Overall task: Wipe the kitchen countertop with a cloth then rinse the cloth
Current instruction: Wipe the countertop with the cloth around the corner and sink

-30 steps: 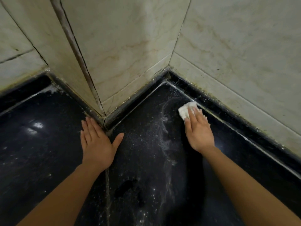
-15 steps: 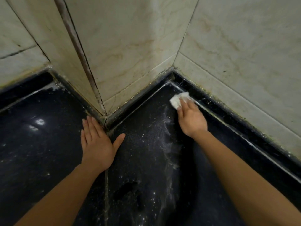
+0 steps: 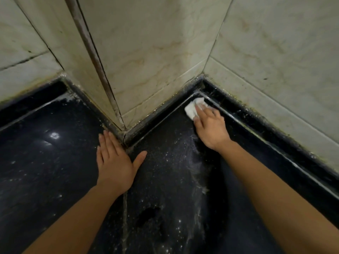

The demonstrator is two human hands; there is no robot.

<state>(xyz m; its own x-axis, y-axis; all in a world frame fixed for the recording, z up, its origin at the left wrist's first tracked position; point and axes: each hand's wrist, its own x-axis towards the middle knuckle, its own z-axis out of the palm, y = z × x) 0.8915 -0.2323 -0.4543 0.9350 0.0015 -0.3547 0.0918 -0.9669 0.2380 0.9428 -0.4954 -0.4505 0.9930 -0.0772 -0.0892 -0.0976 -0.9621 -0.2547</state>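
A small white cloth (image 3: 192,108) lies bunched on the black speckled countertop (image 3: 168,162), right in the inner corner where two tiled walls meet. My right hand (image 3: 210,127) presses down on it, fingers over its near half. My left hand (image 3: 114,160) rests flat on the counter, fingers spread, beside the jutting wall corner. Whitish wet smears and specks streak the counter between my two arms.
Cream marble-look wall tiles (image 3: 156,52) rise on all sides, with a protruding pillar corner (image 3: 117,116) between my hands. A raised black kerb (image 3: 266,136) with grimy grout runs along the right wall. A seam (image 3: 125,208) splits the counter slabs.
My right hand has slid the cloth away from me along the right kerb into the far corner. My left hand has stayed planted.
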